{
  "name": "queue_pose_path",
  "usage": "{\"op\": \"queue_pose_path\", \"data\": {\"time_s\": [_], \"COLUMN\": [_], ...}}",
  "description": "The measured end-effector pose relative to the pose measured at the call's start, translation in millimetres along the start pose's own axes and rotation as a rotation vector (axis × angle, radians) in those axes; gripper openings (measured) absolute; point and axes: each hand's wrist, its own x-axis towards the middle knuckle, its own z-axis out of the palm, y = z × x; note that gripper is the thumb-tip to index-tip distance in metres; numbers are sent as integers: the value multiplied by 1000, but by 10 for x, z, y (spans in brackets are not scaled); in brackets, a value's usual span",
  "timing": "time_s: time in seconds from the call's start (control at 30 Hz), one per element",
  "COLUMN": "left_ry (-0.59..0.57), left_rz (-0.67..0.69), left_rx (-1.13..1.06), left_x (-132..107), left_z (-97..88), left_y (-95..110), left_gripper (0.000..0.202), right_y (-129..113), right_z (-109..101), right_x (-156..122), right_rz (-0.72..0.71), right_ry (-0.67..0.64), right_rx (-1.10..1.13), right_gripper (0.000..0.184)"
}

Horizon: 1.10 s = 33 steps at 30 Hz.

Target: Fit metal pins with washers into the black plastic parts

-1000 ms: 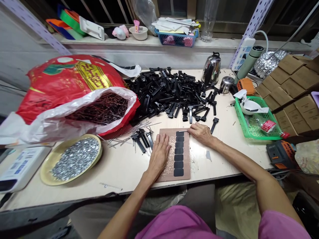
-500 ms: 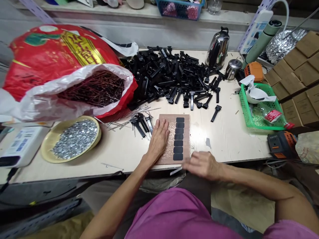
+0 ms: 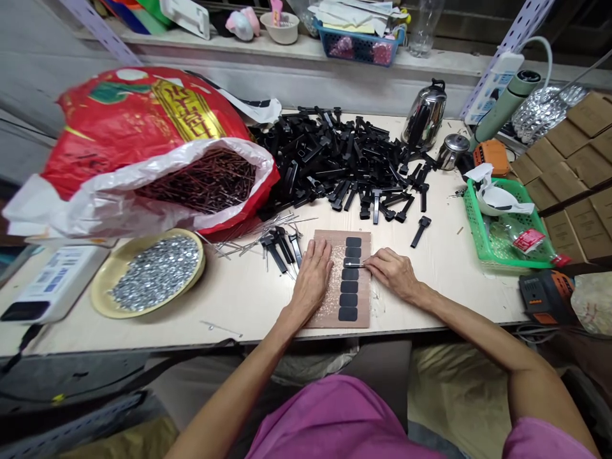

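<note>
A brown board (image 3: 335, 320) lies at the table's front edge, with a column of black rounded rectangular pads (image 3: 349, 299) along its right side. Its left part looks speckled and worn. My left hand (image 3: 313, 274) rests flat on the board's left side, fingers stretched out. From the right, my right hand (image 3: 393, 271) pinches a thin silvery tool (image 3: 354, 264), whose tip lies over one of the upper pads. Its exact kind is too small to make out. Just left of my left hand are a few black plastic pieces (image 3: 276, 258) with thin metal pins.
A large heap of black plastic parts (image 3: 329, 153) covers the back. At left stand a red bag (image 3: 143, 121) full of thin rods and a yellow bowl (image 3: 98, 296) of small metal pieces. On the right are a green basket (image 3: 482, 236), a steel pot (image 3: 424, 115) and cardboard boxes (image 3: 574, 191).
My right hand has moved up from the board's lower right corner to beside the upper pads, bringing the silvery tool over them. My left hand stays on the board. The camera view has shifted slightly.
</note>
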Motion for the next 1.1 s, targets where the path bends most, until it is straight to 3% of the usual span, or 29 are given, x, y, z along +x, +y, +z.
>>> {"op": "queue_pose_path", "data": {"time_s": [0.6,1.0,1.1], "left_ry": [21,0,-5], "left_rz": [-33,-12,-3], "left_rx": [-44,3,24], "left_x": [3,-4,-5], "left_z": [1,-19,-27], "left_y": [36,33,32], "left_gripper": [49,49,48], "right_y": [29,70,98], "right_z": [17,52,56], "right_x": [37,-49,-78], "right_rz": [-13,-126,-196], "right_ry": [-11,134,251], "right_rx": [-108,-121,-150], "right_gripper": [35,23,17]}}
